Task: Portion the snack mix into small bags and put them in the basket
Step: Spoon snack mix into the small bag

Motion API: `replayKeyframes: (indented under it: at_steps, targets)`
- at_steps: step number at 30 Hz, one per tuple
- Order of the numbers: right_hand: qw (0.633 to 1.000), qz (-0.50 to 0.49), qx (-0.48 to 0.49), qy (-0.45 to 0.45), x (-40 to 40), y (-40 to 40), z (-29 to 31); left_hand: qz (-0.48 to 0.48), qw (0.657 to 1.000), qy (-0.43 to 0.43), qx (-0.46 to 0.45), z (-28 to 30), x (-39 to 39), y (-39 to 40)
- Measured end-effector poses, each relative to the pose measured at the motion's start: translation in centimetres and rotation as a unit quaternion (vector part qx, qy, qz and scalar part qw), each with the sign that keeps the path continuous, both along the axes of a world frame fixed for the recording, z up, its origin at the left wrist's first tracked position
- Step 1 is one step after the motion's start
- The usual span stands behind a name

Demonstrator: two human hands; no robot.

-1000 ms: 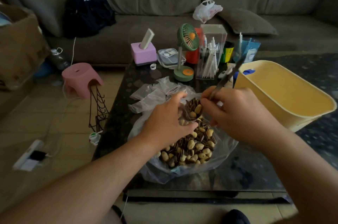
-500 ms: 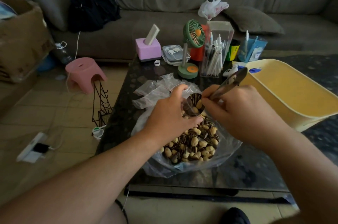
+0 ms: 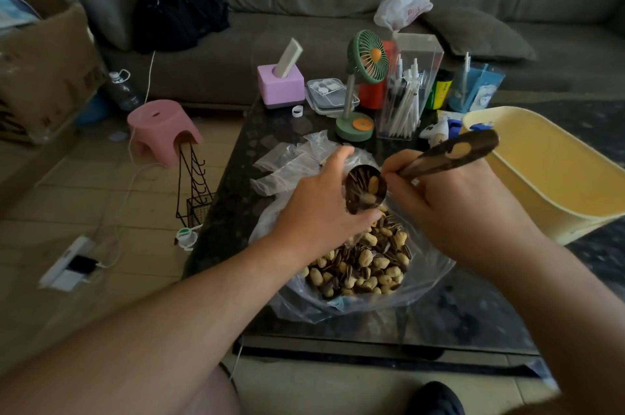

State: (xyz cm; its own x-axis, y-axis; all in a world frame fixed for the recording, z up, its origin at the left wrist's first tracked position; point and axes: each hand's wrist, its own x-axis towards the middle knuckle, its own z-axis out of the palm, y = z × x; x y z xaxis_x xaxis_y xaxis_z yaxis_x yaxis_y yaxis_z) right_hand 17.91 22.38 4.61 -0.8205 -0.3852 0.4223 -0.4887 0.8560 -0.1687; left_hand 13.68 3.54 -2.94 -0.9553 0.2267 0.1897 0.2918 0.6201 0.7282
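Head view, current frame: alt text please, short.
Over a large clear bag of snack mix on a dark table, the left hand holds a small bag open and part filled, while the right hand grips a metal scoop beside it. A yellow basket sits at right, spare bags behind.

hands: two, left hand (image 3: 318, 208) and right hand (image 3: 453, 208)
scoops: one metal scoop (image 3: 367, 189), loaded
large bags of snack mix (image 3: 365, 262): one big clear bag (image 3: 429, 282)
small empty bags (image 3: 291, 164): a pile, too overlapped to count
baskets: one yellow basket (image 3: 554, 184)
fans: one green fan (image 3: 367, 57)
pink stools: one pink stool (image 3: 162, 127)
tissue boxes: one pink tissue box (image 3: 280, 86)
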Motion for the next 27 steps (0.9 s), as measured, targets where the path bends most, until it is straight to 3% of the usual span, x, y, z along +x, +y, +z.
replayKeyframes:
  at_steps: [12,27]
  targets:
    - [0.997,-0.008,-0.012,0.077,0.2,-0.5,-0.1,0.035,0.999,0.009,0.024,-0.1,-0.9,-0.2]
    - [0.995,-0.005,-0.04,0.09,0.3,-0.6,-0.6,0.016,1.0,0.012,0.011,-0.3,-0.9,-0.5]
